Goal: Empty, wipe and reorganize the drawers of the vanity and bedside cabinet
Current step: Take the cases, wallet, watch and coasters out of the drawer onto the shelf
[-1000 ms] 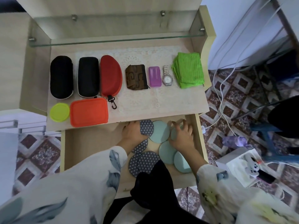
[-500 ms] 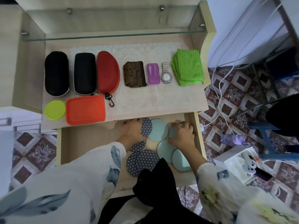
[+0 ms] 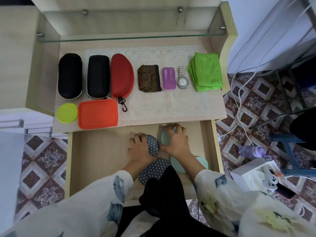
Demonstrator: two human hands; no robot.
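Drawer (image 3: 99,159) stood pulled out below the vanity top (image 3: 214,108). Both hands were inside, toward its far right. Left hand (image 3: 139,148) had fingers curled, gripping a navy patterned disc (image 3: 153,145) tilted on edge. Right hand (image 3: 177,142), just beside it, had fingers wrapped round a pale teal disc (image 3: 164,138), lifted upright. Nearer, flat on the drawer floor: another patterned disc (image 3: 154,170) and a teal disc (image 3: 177,165), partly under the wrists. Green cloth (image 3: 206,71) lay folded at the top's far right.
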